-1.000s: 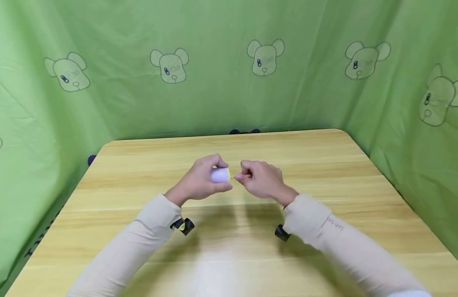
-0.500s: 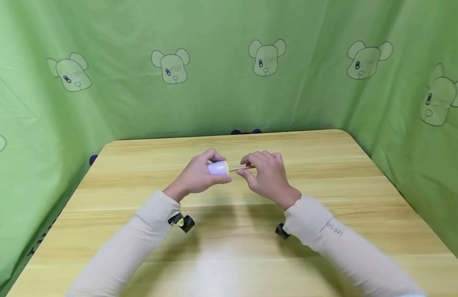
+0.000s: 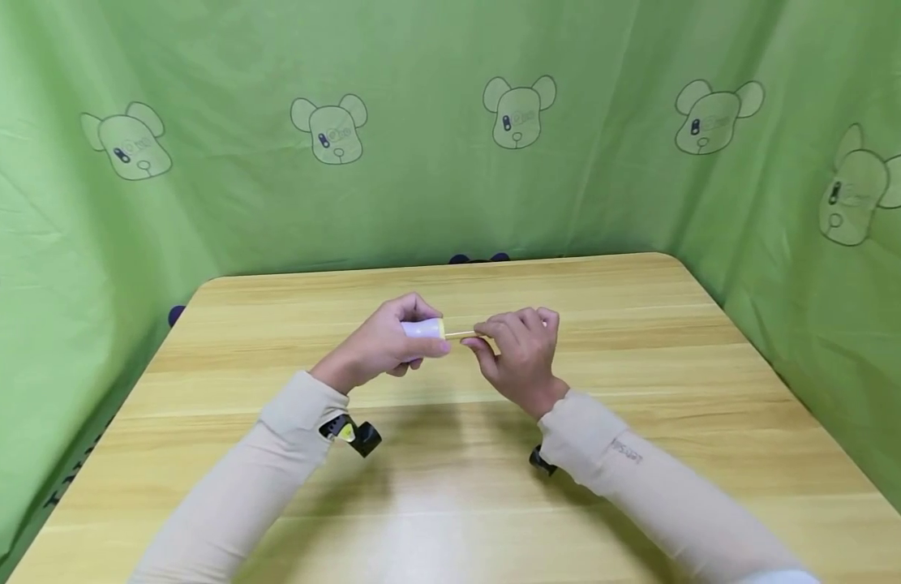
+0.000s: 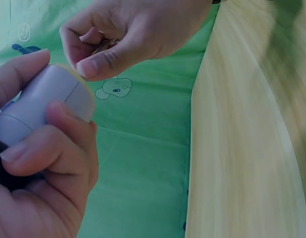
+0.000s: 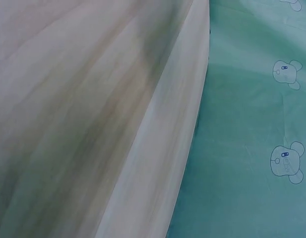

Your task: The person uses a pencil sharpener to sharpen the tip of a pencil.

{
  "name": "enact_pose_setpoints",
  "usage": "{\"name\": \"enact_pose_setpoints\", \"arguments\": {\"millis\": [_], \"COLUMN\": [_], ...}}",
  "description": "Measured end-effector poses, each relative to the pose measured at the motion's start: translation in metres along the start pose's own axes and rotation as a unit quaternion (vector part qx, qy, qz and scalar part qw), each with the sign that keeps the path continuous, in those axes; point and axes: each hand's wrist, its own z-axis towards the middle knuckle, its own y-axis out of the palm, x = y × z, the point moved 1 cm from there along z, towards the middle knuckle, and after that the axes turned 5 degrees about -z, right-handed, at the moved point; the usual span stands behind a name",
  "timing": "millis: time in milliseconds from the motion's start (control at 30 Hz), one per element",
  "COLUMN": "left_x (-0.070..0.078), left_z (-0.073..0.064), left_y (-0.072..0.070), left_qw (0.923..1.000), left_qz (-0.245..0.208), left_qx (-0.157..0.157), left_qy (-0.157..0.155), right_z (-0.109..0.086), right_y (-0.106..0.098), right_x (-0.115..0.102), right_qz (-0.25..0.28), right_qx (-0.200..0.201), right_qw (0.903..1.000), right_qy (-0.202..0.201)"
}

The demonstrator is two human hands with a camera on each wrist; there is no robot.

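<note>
A small lavender cylinder with a yellow rim [image 3: 422, 328] lies sideways in my left hand [image 3: 380, 337], above the middle of the table. Fingers and thumb curl round it. In the left wrist view the cylinder [image 4: 46, 96] shows a thin seam line, and something black is at its lower end. From the yellow-rimmed end a thin light-brown stick [image 3: 460, 334] runs across to my right hand [image 3: 523, 349], which pinches it between thumb and fingers. Those fingers hide the stick's far part. The right wrist view shows neither hand.
Beneath both hands spreads a light wood table [image 3: 450, 503]. Green curtains [image 3: 421, 203] printed with bear heads hang behind it and along the sides. Black wrist cameras [image 3: 366, 439] sit below the cuffs.
The right hand's fingers have shifted along the stick, and the stick shows more than one second ago. The left hand has moved slightly left and turned the cylinder a little.
</note>
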Motion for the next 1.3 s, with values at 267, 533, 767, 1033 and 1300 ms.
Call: {"name": "enact_pose_setpoints", "arguments": {"millis": [267,533,767,1033,1300], "left_x": [-0.005,-0.006,-0.009,-0.008,-0.002], "left_z": [-0.002,-0.001,0.003,0.004,0.006], "left_y": [0.001,0.003,0.009,0.009,0.004], "left_qw": [0.9999,0.9978,0.9778,0.9663,0.9782], "left_qz": [0.014,0.06,0.187,0.232,0.178], "left_qx": [-0.004,0.011,0.044,0.049,0.064], "left_qy": [-0.001,0.025,0.084,0.099,0.085], "right_z": [0.001,0.008,0.016,0.021,0.016], "right_y": [0.005,0.002,-0.011,-0.013,-0.007], "right_x": [0.0,-0.003,0.002,0.005,0.007], "right_qz": [-0.016,-0.039,0.023,0.047,0.023], "right_qx": [0.026,-0.004,-0.233,-0.298,-0.151], "right_qw": [0.9995,0.999,0.9636,0.9399,0.9852], "right_qy": [0.0,0.022,0.128,0.161,0.078]}}
